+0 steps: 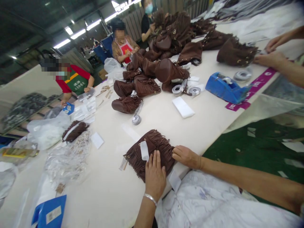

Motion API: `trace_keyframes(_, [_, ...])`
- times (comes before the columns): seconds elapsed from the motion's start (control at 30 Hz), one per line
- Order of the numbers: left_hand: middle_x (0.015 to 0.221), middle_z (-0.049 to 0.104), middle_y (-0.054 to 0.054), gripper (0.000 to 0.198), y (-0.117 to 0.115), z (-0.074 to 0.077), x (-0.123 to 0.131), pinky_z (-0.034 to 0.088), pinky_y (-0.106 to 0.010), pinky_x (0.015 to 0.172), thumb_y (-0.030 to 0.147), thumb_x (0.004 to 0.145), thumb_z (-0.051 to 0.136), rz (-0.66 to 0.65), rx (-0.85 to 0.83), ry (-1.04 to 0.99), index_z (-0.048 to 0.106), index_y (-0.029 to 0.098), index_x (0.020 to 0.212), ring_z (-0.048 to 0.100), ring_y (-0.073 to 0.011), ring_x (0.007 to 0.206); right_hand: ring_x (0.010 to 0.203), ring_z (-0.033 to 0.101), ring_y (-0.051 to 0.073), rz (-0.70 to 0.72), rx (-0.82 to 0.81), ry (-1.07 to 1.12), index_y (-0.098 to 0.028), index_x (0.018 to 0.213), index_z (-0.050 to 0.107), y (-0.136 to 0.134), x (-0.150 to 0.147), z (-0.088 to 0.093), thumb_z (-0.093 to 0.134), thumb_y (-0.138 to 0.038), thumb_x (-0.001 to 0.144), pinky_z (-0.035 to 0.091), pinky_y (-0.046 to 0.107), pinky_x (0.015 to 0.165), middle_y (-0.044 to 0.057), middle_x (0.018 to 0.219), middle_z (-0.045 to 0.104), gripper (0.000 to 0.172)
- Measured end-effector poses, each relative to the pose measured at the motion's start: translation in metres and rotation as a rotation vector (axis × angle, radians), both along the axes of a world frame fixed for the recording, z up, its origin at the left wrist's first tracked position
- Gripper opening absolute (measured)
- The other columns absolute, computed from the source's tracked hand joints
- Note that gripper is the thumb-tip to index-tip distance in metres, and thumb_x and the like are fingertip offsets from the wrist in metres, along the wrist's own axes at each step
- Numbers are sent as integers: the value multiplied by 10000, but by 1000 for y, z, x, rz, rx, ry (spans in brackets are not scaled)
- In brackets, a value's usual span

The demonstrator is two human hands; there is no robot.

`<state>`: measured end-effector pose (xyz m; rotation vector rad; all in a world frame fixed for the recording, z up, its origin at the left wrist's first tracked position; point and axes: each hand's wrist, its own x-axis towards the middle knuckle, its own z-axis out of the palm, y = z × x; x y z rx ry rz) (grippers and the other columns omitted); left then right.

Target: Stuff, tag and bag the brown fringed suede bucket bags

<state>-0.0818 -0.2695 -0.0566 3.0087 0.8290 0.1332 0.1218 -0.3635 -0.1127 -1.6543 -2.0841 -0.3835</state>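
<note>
A dark brown fringed bag [152, 136] with small metal rings lies on the table near its front edge. My left hand [155, 175], with a silver bracelet at the wrist, rests on it with fingers stretched out flat. Just beyond those fingertips a white wrapped strip [144, 150] lies across the bag. At the bag's right edge, the fingers of my right hand [186, 156] are curled and gripping the fringe side. A strip of clear film [174, 180] lies at the table edge below the bag.
Brown fringed bags [166, 71] are heaped farther back, with grey coiled straps [136, 119] beside them. Blue tape dispensers [225, 87] stand right and at lower left [49, 212]. Plastic bags [68, 158] lie left. Co-workers sit around the table; another person's hands [273, 58] work at right.
</note>
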Motion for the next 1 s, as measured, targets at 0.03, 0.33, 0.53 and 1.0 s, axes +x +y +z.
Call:
trace_keyframes(0.03, [1550,326,-131,757,0,9,5,409,-498,1052,152,853,476,8,-8,14,143,171,1533,360,-295,1382,755,472,181,-10,13,26,-162,900,584,-1,0,0,407,-129,982,417,317,704,54,823,547,198])
trace_keyframes(0.33, [1537,339,-138,561,9,24,64,259,-554,1166,196,914,438,-83,-70,-189,337,128,1462,209,-292,1457,952,515,208,-92,-36,303,-136,977,578,-2,-1,-6,389,-137,991,473,357,824,114,1047,580,189])
trace_keyframes(0.53, [1611,104,-146,715,18,-12,64,163,-593,1175,347,965,401,60,-86,-74,25,135,1535,27,-287,1489,873,504,206,-57,-77,240,-145,872,574,3,-1,-4,416,-142,984,450,352,778,90,914,576,193])
trace_keyframes(1.0, [1616,51,-132,683,30,-21,68,205,-623,1143,408,987,326,126,-51,-40,11,145,1532,-4,-309,1486,1077,581,232,-282,-308,704,-172,1405,362,-12,29,54,465,-305,949,482,379,899,132,1225,590,486])
